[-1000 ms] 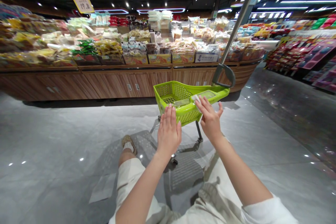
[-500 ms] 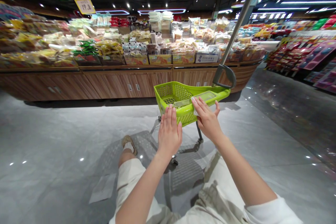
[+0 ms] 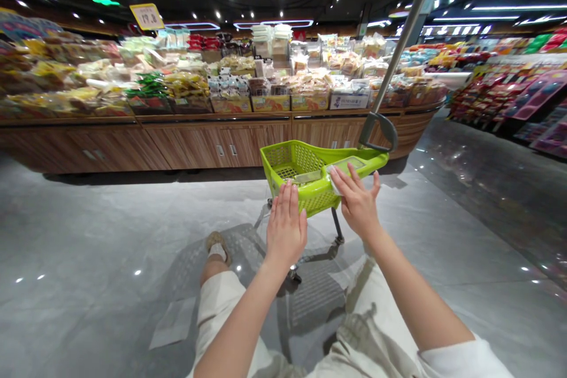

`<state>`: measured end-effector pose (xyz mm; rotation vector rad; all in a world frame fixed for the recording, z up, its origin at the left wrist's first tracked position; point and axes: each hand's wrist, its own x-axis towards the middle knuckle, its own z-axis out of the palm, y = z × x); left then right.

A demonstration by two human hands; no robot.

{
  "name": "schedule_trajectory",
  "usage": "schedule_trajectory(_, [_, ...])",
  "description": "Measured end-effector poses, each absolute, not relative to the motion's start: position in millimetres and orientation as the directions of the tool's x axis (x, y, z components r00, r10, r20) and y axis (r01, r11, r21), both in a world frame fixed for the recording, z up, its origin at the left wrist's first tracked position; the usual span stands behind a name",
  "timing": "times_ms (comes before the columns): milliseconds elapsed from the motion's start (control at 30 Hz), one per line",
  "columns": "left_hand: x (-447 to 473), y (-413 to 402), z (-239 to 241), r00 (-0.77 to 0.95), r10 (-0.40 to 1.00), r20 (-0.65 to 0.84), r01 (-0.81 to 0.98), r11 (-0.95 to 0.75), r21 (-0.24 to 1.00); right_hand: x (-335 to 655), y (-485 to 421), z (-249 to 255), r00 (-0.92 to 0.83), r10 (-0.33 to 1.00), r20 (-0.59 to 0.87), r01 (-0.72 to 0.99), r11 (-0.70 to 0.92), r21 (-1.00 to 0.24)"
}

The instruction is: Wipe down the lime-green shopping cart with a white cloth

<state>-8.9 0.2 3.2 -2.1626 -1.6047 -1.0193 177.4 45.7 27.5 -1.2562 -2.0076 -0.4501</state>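
Observation:
A lime-green child-size shopping cart [image 3: 318, 204] with a perforated basket stands in front of me. My left hand [image 3: 287, 225] lies flat on its near rim at the left, fingers straight and side by side, holding nothing. Under the fingertips of my right hand [image 3: 359, 204] is a thin white wipe [image 3: 335, 181], pressed against the rim; its material is hard to make out. The thumb of that hand stands apart. Beside those fingers a clear panel [image 3: 354, 163] is set in the cart's top edge. A grey loop handle [image 3: 390, 130] with a pole rises at the right end.
Behind the cart runs a wood-fronted display counter [image 3: 204, 144] piled with packaged snacks. A price sign [image 3: 146, 16] stands above it. More shelves [image 3: 500, 91] are at the right. The cart's casters rest on glossy grey floor [image 3: 110, 230]; my legs straddle its near side.
My right hand has slid a little to the right and down along the rim with the wipe, its fingers spreading more. My left hand stays in place.

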Motion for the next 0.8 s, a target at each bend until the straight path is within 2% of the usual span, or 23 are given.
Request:
schedule_trajectory(67, [-5.7, 0.8, 3.4, 0.139, 0.73, 0.669, 0.909, -0.362, 0.206, 163.5, 41.1, 25.3, -0.246, 0.642, 0.726, 0.871, 0.474, -0.125])
schedule_trajectory(133, [-4.2, 1.5, 3.6, 0.133, 0.729, 0.672, 0.906, -0.364, 0.215, 142.2, 32.1, 23.6, -0.31, 0.637, 0.706, 0.822, 0.553, -0.137])
schedule_trajectory(233, [-8.2, 2.0, 4.2, 0.13, 0.729, 0.672, 0.911, -0.356, 0.21, 124.3, 23.5, 24.1, -0.448, 0.599, 0.664, 0.744, 0.661, -0.095])
schedule_trajectory(300, [-14.2, 1.6, 4.8, 0.126, 0.726, 0.676, 0.915, -0.348, 0.203, 132.5, 26.7, 25.8, -0.475, 0.583, 0.659, 0.745, 0.666, -0.053])
schedule_trajectory(433, [-28.2, -1.4, 4.0, 0.119, 0.714, 0.69, 0.917, -0.346, 0.2, 183.1, 50.2, 25.7, -0.385, 0.61, 0.693, 0.828, 0.559, -0.032])
schedule_trajectory(600, [-47.2, -7.7, 5.1, 0.058, 0.696, 0.716, 0.903, -0.342, 0.259, 236.7, 75.8, 16.1, -0.148, 0.652, 0.744, 0.917, 0.373, -0.144])
schedule_trajectory(733, [-51.5, -15.1, 21.1, -0.115, 0.636, 0.763, 0.892, -0.272, 0.362, 238.7, 73.7, 7.7, -0.154, 0.663, 0.733, 0.902, 0.396, -0.169])
schedule_trajectory(800, [-44.0, -18.5, 30.4, -0.081, 0.624, 0.777, 0.907, -0.278, 0.318, 230.7, 69.2, 4.8, -0.156, 0.653, 0.741, 0.892, 0.415, -0.178])
